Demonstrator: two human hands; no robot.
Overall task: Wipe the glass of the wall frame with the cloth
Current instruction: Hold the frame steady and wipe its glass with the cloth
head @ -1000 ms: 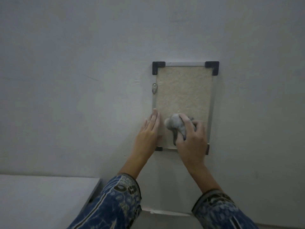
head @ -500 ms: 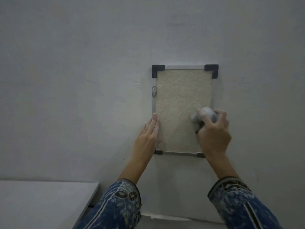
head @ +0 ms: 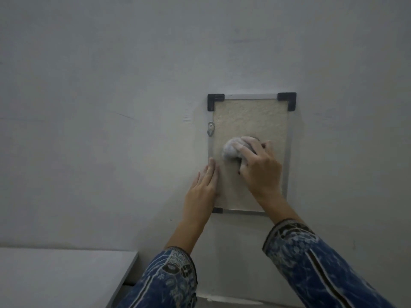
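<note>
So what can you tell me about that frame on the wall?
The wall frame is an upright rectangle flat against the pale wall, with thin silvery edges, black corner caps and a beige textured sheet under glass. A small metal hanger sits on its left edge. The left hand rests at its lower left; the right hand presses a grey cloth mid-glass.

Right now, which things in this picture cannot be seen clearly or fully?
- Head view: the frame lower right corner is covered by the right hand and its wrist.
- The cloth is blurred and partly inside that hand, so its shape is unclear.
- The left hand covers the frame's lower left edge.
- The table is cut off by the picture's edge.
</note>
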